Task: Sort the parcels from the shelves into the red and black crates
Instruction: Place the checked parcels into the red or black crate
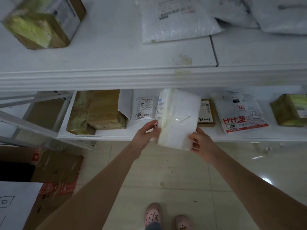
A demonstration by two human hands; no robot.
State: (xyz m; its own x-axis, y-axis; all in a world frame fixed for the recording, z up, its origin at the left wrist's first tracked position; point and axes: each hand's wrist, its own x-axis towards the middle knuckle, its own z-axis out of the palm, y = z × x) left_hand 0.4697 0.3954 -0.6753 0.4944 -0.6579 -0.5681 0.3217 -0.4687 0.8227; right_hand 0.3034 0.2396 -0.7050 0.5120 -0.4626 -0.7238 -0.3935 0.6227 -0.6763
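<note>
A white taped parcel (180,117) was gripped at its near corners by the left hand (146,132) and right hand (202,143), above the front edge of the lower shelf (108,136); a cardboard box (98,110) lay toward its left end.

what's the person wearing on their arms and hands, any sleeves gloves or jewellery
Nothing worn shows. The left arm and right arm are bare up to the frame edge, no sleeve in view. The left hand and right hand wear no gloves; no watch, bracelet or ring is visible.
</note>
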